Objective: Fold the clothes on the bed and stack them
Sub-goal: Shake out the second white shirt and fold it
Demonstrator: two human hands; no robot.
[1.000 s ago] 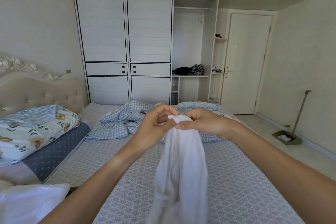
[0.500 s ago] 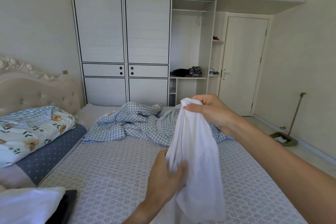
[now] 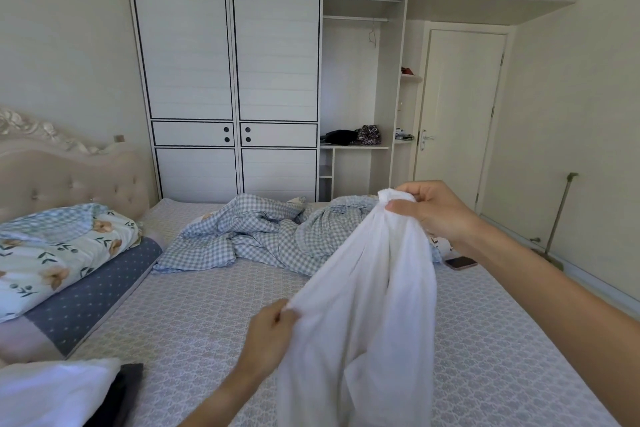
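Our right hand (image 3: 434,210), at the right of the frame, has its grip pinched shut on the top of the white garment (image 3: 367,305); our left hand (image 3: 268,333), lower centre, has its grip closed on the garment's left edge. The cloth hangs between them above the bed (image 3: 194,315). A crumpled blue checked garment (image 3: 256,239) lies at mid frame, a phone (image 3: 460,262) beside it on the right

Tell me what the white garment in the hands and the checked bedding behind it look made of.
White garment: thin, soft matte fabric, probably cotton; it drapes limply in fine folds between both hands. Checked bedding: light woven cloth, likely cotton, matte, crumpled into soft creases. Neither weave is sharp enough to confirm.
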